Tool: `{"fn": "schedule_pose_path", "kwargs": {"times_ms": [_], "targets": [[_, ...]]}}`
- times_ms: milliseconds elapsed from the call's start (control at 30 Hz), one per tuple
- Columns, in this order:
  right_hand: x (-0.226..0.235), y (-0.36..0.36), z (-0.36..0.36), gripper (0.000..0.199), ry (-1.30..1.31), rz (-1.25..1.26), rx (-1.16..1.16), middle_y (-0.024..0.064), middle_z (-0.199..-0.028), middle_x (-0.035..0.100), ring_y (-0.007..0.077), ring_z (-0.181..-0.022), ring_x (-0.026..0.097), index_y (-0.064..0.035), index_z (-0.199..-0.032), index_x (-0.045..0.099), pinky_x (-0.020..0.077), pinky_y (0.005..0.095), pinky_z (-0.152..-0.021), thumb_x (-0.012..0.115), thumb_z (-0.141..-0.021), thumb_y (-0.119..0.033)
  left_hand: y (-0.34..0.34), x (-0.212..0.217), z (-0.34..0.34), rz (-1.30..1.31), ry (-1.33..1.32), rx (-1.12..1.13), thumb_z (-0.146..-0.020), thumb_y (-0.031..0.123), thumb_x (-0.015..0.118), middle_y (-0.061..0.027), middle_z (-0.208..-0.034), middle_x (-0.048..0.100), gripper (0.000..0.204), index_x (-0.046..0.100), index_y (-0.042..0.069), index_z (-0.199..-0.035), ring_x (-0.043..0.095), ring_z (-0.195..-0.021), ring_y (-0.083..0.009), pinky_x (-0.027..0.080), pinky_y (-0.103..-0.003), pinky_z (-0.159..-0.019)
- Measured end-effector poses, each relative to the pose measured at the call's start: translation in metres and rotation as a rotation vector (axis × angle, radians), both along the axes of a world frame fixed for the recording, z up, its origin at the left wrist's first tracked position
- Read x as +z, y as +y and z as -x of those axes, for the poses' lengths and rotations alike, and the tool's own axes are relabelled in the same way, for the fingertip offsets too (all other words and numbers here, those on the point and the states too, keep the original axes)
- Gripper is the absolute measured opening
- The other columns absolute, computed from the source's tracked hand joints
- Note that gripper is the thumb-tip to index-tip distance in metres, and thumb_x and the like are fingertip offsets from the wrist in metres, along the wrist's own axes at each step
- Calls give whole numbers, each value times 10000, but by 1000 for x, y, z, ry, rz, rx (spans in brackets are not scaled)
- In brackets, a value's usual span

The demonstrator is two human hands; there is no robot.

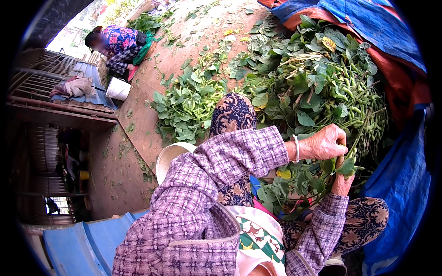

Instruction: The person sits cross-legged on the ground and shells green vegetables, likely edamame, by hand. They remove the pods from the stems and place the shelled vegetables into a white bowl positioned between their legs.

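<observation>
A leafy green bean plant [317,186] is gripped between my hands at the right, its stem slanting upward past the fingers. My left hand [324,142], with a pale bangle at the wrist, is closed in a pinch on the upper part of the plant; a bit of green shows at the fingertips. Just below it, my right hand [342,184] is closed round the stem, partly covered by leaves. Beyond both hands rises a large heap of bean plants [317,78] with many green pods. A white bucket [171,158] stands beside my left arm, its inside mostly hidden.
Pulled leafy stalks [191,103] lie on the brown floor [138,133]. A blue and orange tarp [400,165] borders the heap on the right. Farther off at the left, another person [122,46] sits low near a white pail [118,89]. Blue corrugated sheeting [92,241] runs along the lower left.
</observation>
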State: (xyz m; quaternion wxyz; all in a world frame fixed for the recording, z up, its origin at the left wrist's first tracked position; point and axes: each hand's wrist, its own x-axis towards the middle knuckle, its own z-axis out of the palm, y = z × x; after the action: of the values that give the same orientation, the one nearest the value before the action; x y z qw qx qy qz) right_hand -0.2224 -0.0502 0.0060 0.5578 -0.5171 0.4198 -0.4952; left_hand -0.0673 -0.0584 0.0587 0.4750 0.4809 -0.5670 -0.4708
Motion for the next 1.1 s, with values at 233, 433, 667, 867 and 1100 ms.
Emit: {"fn": "schedule_pose_path", "kwargs": {"times_ms": [233, 433, 667, 867, 1100], "targets": [[11, 5, 2, 221, 193, 4, -34, -65, -585, 499, 25, -473, 385, -36, -784, 632, 251, 213, -419, 594, -854, -242, 1, -8, 0, 29, -72, 18, -713, 122, 600, -76, -578, 543, 169, 577, -44, -689, 508, -554, -109, 413, -271, -506], [-1, 1, 9, 271, 147, -32, -132, -36, -666, 560, 8, -488, 411, -19, -887, 620, 266, 187, -414, 580, -859, -286, 6, 2, 6, 67, -59, 14, -737, 111, 595, -89, -617, 563, 153, 568, -40, -750, 534, -579, -127, 431, -278, -535], [-15, -9, 22, 276, -286, -174, 20, 58, -936, 576, 108, -794, 554, 15, -1069, 526, 464, 246, -675, 544, -878, -183, 11, 12, 6, 55, 38, -62, -748, 143, 610, -48, -651, 555, 174, 565, -25, -746, 513, -619, -104, 427, -261, -577], [-37, -18, 38, 314, -330, -283, 64, 80, -984, 575, 129, -831, 567, 13, -1111, 513, 463, 251, -715, 554, -868, -181, 6, 11, 2, 5, 194, -219, -759, 164, 632, -14, -669, 554, 184, 585, -7, -806, 505, -634, -78, 425, -234, -581], [-39, -18, 43, 286, -233, -200, 89, 51, -943, 582, 114, -792, 561, -5, -1047, 569, 451, 233, -678, 572, -854, -214, 12, 20, -3, -299, 383, -321, -793, 170, 625, 19, -669, 547, 151, 572, 34, -832, 484, -527, -46, 380, -183, -437]]}}
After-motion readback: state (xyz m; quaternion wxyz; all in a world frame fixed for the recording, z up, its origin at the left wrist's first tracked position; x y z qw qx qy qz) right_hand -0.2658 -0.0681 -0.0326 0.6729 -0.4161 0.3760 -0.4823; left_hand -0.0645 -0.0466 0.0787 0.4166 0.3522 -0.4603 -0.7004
